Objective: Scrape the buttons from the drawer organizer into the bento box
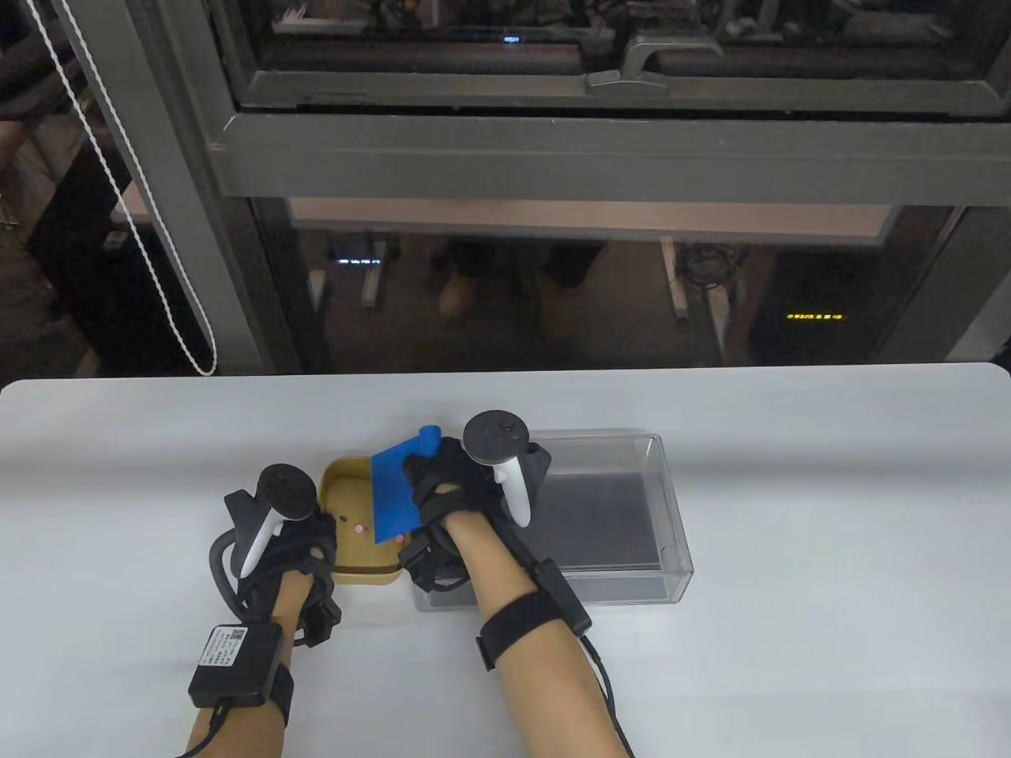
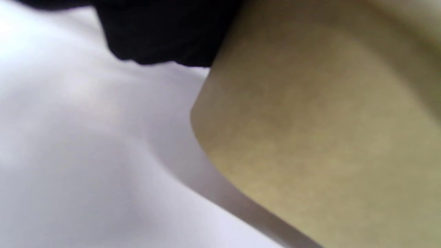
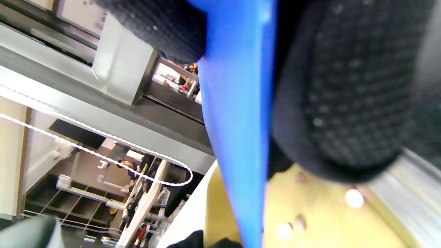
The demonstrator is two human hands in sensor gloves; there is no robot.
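Quick count: one blue scraper (image 1: 397,493), pinched in the right hand's fingers (image 1: 433,482). One tan bento box (image 1: 347,505) and one clear drawer organizer (image 1: 632,513). Pink buttons (image 1: 358,528): two visible just below those fingertips (more could be hidden behind the blade).

White worktop (image 1: 790,442) set before dark grey-framed window (image 1: 553,150); white beaded blind cord (image 1: 134,229) hung at left; desk legs and dim floor reflected in glass.
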